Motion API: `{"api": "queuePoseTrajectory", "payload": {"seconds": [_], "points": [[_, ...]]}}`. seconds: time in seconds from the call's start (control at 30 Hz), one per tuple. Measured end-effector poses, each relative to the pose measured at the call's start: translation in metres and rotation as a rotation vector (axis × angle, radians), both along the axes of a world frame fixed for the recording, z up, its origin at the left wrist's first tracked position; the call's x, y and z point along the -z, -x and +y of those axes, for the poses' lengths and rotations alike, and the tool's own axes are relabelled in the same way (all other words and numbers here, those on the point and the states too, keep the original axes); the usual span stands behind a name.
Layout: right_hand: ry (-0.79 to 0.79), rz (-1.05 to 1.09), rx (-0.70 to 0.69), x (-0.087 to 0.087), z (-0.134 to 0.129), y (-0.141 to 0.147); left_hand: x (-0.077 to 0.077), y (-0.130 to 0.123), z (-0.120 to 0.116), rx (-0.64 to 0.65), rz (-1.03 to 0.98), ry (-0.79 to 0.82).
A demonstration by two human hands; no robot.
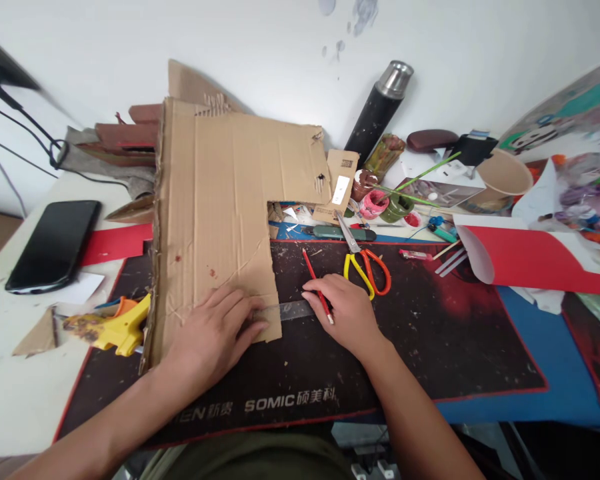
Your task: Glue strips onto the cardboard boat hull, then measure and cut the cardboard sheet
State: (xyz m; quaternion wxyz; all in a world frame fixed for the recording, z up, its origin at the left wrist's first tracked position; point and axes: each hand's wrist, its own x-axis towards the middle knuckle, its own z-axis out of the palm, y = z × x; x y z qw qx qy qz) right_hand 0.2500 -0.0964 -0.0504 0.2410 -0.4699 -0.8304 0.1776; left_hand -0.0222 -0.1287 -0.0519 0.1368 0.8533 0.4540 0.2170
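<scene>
A large brown cardboard sheet (225, 180) with a notch cut in its right side lies on the dark desk mat (430, 353). My left hand (217, 330) rests on its lower part, fingers bent and thumb apart, near a clear ruler (296, 310) that reaches right past the cardboard edge. My right hand (343, 310) has its fingers closed around a red pencil (310, 267), above the right end of the ruler. Scissors (363, 260) with yellow and orange handles lie just beyond the right hand.
A green cutter (340, 233) and open paint jars (374, 203) stand or lie behind the mat, near a black flask (375, 113). Red paper (535, 260) is at right. At left are a black phone (55, 245) and a yellow glue gun (120, 327).
</scene>
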Motion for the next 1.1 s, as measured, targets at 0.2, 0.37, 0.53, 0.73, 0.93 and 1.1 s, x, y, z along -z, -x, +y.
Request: {"api": "queuePoseTrajectory", "payload": {"seconds": [0.2, 0.37, 0.53, 0.73, 0.93, 1.1], "points": [[-0.015, 0.004, 0.003, 0.000, 0.000, 0.000, -0.004, 0.004, 0.003, 0.027, -0.040, 0.035], [-0.025, 0.009, 0.002, 0.001, 0.001, 0.000, -0.008, 0.010, 0.009, 0.064, -0.054, 0.074], [-0.024, 0.066, 0.007, 0.001, 0.000, -0.001, -0.008, 0.013, 0.015, 0.102, -0.057, 0.090], [0.021, 0.319, 0.076, -0.002, -0.004, -0.002, -0.008, 0.014, 0.017, 0.121, -0.021, 0.053], [0.249, 0.970, 0.359, -0.005, -0.017, 0.003, -0.008, 0.015, 0.019, 0.144, -0.022, 0.087], [0.563, 1.284, 0.328, -0.001, -0.033, 0.007, -0.008, 0.017, 0.023, 0.175, -0.065, 0.143]]}}
